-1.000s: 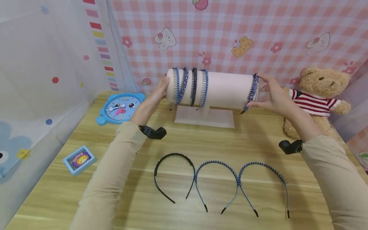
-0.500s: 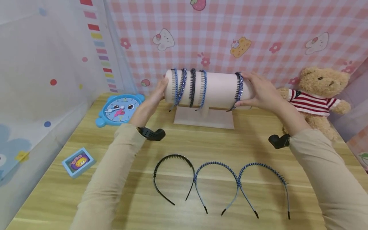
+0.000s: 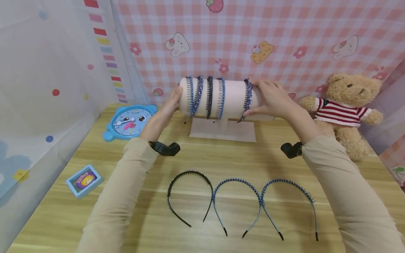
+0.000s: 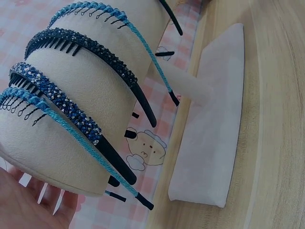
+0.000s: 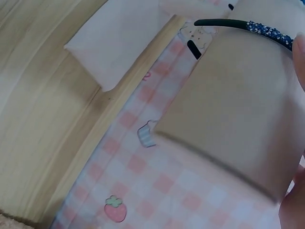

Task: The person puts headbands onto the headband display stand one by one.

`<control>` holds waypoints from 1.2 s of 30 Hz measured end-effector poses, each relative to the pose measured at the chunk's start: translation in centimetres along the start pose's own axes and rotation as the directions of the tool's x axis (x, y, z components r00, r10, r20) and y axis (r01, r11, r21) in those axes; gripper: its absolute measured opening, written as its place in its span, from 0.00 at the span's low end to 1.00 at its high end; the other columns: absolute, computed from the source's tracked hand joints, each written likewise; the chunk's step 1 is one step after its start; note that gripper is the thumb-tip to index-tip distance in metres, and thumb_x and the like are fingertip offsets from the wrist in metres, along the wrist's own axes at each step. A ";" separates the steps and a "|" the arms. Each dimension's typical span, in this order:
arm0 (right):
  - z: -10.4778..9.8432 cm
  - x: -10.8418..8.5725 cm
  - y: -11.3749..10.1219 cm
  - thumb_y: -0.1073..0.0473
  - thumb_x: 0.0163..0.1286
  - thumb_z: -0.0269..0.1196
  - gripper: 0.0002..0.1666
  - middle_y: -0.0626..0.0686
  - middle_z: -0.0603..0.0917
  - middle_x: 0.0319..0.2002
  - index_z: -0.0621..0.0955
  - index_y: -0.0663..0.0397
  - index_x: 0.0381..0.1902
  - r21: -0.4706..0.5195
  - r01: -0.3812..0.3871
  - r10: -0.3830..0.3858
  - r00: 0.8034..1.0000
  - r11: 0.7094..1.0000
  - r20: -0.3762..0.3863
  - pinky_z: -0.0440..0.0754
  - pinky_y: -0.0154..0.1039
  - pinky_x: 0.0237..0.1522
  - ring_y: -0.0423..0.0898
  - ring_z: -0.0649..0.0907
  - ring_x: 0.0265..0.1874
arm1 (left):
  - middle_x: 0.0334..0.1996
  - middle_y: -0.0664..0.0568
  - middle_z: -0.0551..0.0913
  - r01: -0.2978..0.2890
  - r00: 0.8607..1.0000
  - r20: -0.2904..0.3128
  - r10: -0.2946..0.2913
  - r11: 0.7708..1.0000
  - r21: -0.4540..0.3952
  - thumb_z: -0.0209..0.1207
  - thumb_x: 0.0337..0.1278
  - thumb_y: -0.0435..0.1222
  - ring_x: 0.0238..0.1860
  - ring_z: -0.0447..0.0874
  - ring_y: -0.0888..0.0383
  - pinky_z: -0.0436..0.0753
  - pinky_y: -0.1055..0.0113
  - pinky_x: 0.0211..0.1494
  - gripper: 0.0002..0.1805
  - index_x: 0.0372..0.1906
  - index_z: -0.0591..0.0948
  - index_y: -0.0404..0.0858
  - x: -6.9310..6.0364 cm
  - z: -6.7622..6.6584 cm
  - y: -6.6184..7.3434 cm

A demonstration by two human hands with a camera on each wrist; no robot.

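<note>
A pale padded roll [image 3: 235,102] on a stand carries several headbands, four of them spaced over its left half. My right hand [image 3: 273,98] grips a glittery blue headband [image 3: 248,95] on the roll's right part, thumb at the front and fingers over the top. At the roll's left end my left hand [image 3: 167,109] rests against it; in the left wrist view that hand [image 4: 28,202] lies by the end with fingers spread behind. The right wrist view has the glittery headband [image 5: 269,32] with a thumb on it.
Three headbands, one black [image 3: 190,173] and two blue, lie on the table in front. A blue toy clock [image 3: 131,121] and a small blue frame [image 3: 84,181] stand left, a teddy bear [image 3: 341,112] right. A checked curtain hangs behind.
My right hand has moved left along the roll, and the glittery headband has come with it from the right end toward the others. My left hand has stayed at the left end.
</note>
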State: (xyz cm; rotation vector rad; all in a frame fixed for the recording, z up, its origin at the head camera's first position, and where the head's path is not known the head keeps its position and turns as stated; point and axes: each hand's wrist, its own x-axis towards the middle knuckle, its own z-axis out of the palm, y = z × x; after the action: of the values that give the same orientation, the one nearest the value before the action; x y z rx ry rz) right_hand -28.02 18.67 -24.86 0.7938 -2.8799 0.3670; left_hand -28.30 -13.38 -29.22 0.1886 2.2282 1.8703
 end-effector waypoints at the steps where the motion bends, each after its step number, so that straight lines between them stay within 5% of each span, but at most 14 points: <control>1: 0.0 0.2 -0.2 0.37 0.42 0.72 0.61 0.61 0.65 0.65 0.58 0.59 0.67 0.000 -0.002 0.002 1.000 1.000 0.007 0.49 0.58 0.68 0.63 0.62 0.64 | 0.73 0.48 0.38 -0.006 1.000 -0.001 0.006 1.000 -0.003 0.26 0.66 0.57 0.72 0.41 0.49 0.45 0.53 0.74 0.35 0.72 0.39 0.45 0.0 0.0 0.0; 21: 0.7 2.8 -2.6 0.34 0.43 0.69 0.63 0.58 0.62 0.68 0.55 0.57 0.69 0.015 0.061 -0.062 0.995 0.998 0.077 0.52 0.57 0.68 0.61 0.62 0.65 | 0.73 0.50 0.39 -0.027 1.000 -0.008 0.027 1.000 0.008 0.25 0.66 0.58 0.72 0.39 0.53 0.48 0.51 0.73 0.34 0.71 0.42 0.47 -0.4 0.2 -0.5; 36: 0.3 1.9 -2.6 0.33 0.47 0.67 0.63 0.58 0.55 0.71 0.47 0.47 0.72 0.020 0.024 -0.026 0.997 1.000 0.077 0.44 0.58 0.69 0.60 0.55 0.69 | 0.72 0.48 0.40 -0.034 0.999 0.001 0.034 0.999 0.011 0.25 0.68 0.56 0.72 0.41 0.52 0.49 0.54 0.73 0.33 0.71 0.41 0.44 -0.1 0.1 -0.1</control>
State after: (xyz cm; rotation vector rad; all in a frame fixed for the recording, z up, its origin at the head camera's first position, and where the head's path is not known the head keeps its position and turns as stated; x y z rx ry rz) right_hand -28.30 15.57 -24.26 0.8651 -2.9394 0.3694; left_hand -28.13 -13.32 -29.31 0.2306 2.2493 1.8755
